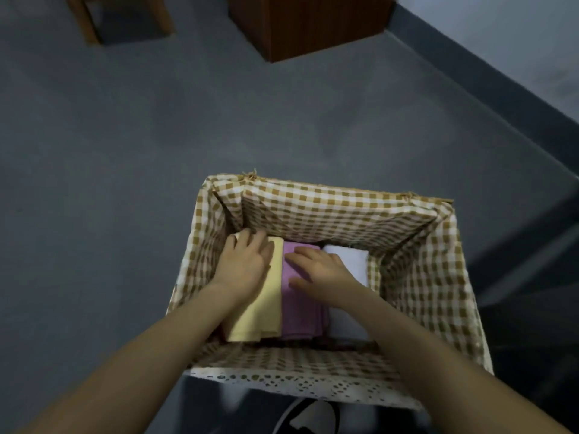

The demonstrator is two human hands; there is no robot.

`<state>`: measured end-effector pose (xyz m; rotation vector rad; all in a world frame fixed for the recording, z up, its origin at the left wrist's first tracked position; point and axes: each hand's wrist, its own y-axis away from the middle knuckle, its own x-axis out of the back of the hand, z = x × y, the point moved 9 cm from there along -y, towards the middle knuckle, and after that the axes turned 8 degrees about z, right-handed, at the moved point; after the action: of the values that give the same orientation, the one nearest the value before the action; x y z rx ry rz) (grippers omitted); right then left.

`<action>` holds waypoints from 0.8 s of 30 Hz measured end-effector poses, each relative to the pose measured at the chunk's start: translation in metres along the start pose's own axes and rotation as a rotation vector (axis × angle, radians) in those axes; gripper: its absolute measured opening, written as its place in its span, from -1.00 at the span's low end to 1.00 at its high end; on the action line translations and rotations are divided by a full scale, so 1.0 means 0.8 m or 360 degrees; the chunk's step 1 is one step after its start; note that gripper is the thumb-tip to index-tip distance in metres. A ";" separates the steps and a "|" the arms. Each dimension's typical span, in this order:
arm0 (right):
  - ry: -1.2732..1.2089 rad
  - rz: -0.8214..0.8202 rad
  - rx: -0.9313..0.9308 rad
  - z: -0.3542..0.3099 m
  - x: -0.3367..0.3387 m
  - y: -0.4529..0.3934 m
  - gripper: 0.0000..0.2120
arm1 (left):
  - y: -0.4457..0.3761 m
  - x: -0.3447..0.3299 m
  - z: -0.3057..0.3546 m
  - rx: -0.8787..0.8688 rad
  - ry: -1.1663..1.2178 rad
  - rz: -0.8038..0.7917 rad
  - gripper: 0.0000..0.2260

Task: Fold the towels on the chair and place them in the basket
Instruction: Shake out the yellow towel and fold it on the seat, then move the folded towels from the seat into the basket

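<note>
A basket [419, 277] lined with brown-and-white checked cloth stands on the floor below me. Three folded towels lie side by side on its bottom: a yellow towel [260, 314] at the left, a purple towel [300, 314] in the middle, a white towel [347, 324] at the right. My left hand [242, 261] rests flat on the far end of the yellow towel, fingers spread toward the basket's back left corner. My right hand [319, 270] lies flat across the purple and white towels, fingers pointing left. The chair is out of view.
Grey floor surrounds the basket. A dark wooden cabinet [310, 23] stands at the top middle and wooden furniture legs [84, 20] at the top left. A grey-skirted wall [501, 73] runs along the right. A dark shoe [310, 418] shows under the basket's near edge.
</note>
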<state>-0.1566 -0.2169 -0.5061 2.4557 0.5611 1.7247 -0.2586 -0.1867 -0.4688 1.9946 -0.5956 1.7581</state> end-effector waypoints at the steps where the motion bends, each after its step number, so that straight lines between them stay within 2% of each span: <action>1: 0.0057 -0.0001 0.0019 0.004 -0.006 -0.003 -0.41 | 0.006 -0.012 0.008 -0.0010 0.0047 -0.0076 -0.50; 4: 0.0161 -0.0004 0.0084 0.011 -0.029 -0.008 -0.26 | 0.021 -0.064 0.003 0.0097 0.0069 -0.0460 -0.37; 7: 0.0306 -0.0046 0.0132 0.019 -0.047 -0.009 -0.13 | 0.021 -0.087 -0.018 0.0013 -0.0130 -0.0525 -0.35; 10: 0.0318 -0.0030 0.0134 0.026 -0.050 -0.011 -0.13 | 0.016 -0.091 -0.015 -0.0007 -0.0139 -0.0514 -0.36; 17: 0.0076 -0.0131 0.0025 0.023 -0.023 -0.001 -0.36 | 0.008 -0.032 -0.002 0.0055 0.0108 -0.0373 -0.45; 19: 0.0004 -0.0002 0.0011 0.018 0.008 0.006 -0.41 | 0.009 -0.003 0.002 0.0088 0.0226 -0.0278 -0.48; 21: 0.0095 0.0192 0.0039 0.012 0.051 0.022 -0.45 | 0.008 0.037 0.007 0.0101 0.0314 -0.0115 -0.47; 24: 0.0229 0.0354 0.0019 0.009 0.115 0.059 -0.46 | 0.003 0.102 0.018 0.0086 0.0350 0.0088 -0.60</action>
<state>-0.1112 -0.2281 -0.4136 2.4985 0.3199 1.9973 -0.2390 -0.2006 -0.3897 1.8012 -0.5405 2.0127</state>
